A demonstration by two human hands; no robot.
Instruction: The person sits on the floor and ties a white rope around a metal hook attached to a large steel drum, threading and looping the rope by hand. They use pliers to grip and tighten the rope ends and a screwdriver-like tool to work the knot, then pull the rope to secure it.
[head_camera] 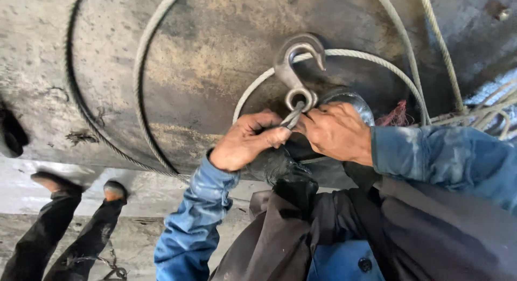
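At centre of the head view, on a stained grey concrete floor point(204, 60), lies a metal hook point(297, 65): curved tip at top, round eye at bottom, a doubled end of wire rope point(293, 117) passing through that eye. Your left hand point(246, 140), fingers curled closed, pinches the doubled rope just below the eye between thumb and forefinger. Your right hand point(338, 131), likewise closed, grips the same rope end from the other side, knuckles touching the left hand's fingertips. Both wrists sit in worn blue sleeves point(194, 222); dark, soiled clothing fills the lower right. One strand of pale wire rope point(377, 63) arcs from the hook's bend rightward and down behind your right hand. Further loops of rope point(141, 87) curve across the floor to the left, and more strands bunch at the right edge. Another person's dark trouser legs and shoes point(64, 205) stand at lower left, well apart from your hands.
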